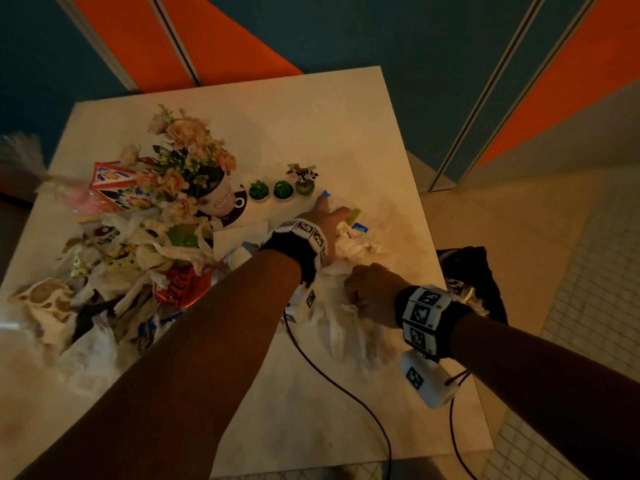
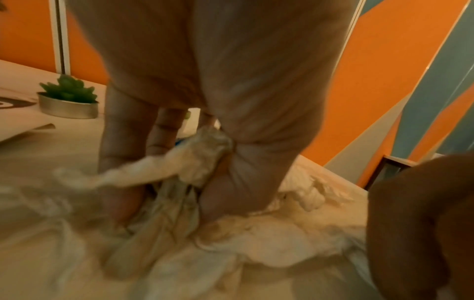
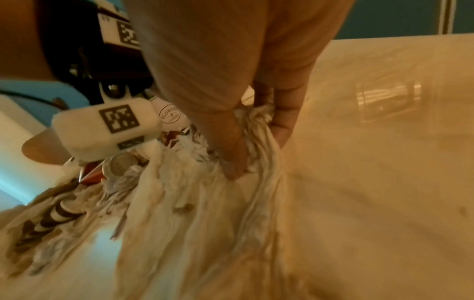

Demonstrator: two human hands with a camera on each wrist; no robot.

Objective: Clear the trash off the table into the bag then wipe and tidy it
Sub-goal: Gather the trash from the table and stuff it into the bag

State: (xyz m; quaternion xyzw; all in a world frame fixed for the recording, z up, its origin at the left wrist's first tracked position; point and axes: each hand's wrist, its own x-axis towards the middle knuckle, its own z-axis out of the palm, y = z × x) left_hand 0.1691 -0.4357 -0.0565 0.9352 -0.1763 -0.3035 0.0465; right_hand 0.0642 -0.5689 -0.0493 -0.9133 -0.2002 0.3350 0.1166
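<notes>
On the white table (image 1: pixel 311 116), my left hand (image 1: pixel 325 220) reaches across to the right side and closes on a wad of crumpled white tissue (image 1: pixel 353 249). The left wrist view shows that wad (image 2: pixel 195 162) caught between thumb and fingers (image 2: pixel 120 154) of the left hand (image 2: pixel 164 203). Just nearer, my right hand (image 1: pixel 367 289) grips a bunched thin white sheet (image 1: pixel 346 327). In the right wrist view, the right hand (image 3: pixel 256 154) pinches the sheet (image 3: pixel 205 223). A heap of wrappers and napkins (image 1: pixel 121 271) with a red can (image 1: pixel 176 282) covers the table's left. A black bag (image 1: pixel 474 275) sits off the right edge.
A flower pot (image 1: pixel 218 195), a patterned box (image 1: pixel 117 185) and small green succulents (image 1: pixel 259 190) stand mid-table. Blue (image 1: pixel 326 194) and green (image 1: pixel 355 214) scraps lie by my left fingertips. A dark cable (image 1: pixel 329 375) crosses the near part of the table.
</notes>
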